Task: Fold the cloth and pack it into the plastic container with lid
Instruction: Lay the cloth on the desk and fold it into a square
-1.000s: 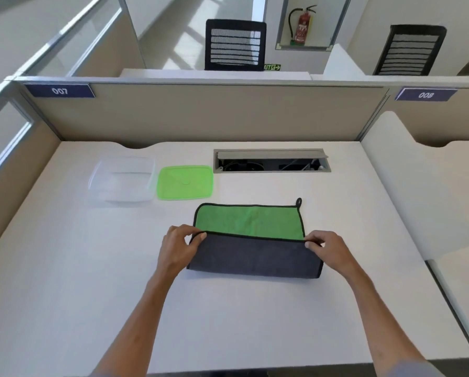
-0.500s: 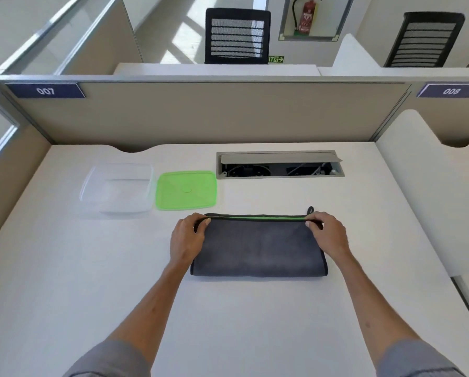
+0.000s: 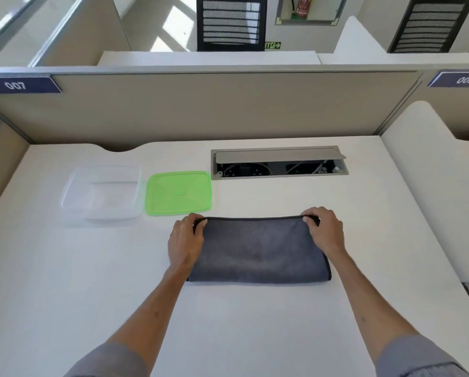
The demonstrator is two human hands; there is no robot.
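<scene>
Risk, fold springing open: the cloth (image 3: 257, 250) lies doubled, grey side up, with its far edges lined up. If both hands let go at once, the upper layer could slide or lift, and the corners would no longer match.
Risk, size: folded once, the cloth looks wider than the container (image 3: 102, 193). It probably needs at least one more fold across its length, or it would bunch at the walls and keep the lid (image 3: 179, 193) from seating.
Risk, knocking the lid: the lid lies just beyond the cloth's far left corner, close to the left hand. A careless sweep could push it.
Left hand (image 3: 185, 240): curled closed over the far left corner of the cloth, fingers pinching the black-trimmed edge, palm resting on the grey surface.
Right hand (image 3: 324, 232): curled closed over the far right corner, fingertips hooked on the edge, heel of the hand on the cloth.
Cloth position: flat on the desk (image 3: 227, 322), centre, near side of the container and lid, its folded edge toward the person.
Container position: far left of the cloth, open, with nothing visible inside, with the lid beside it on its right, not on it.
Stage: first fold looks complete; packing not yet begun.
</scene>
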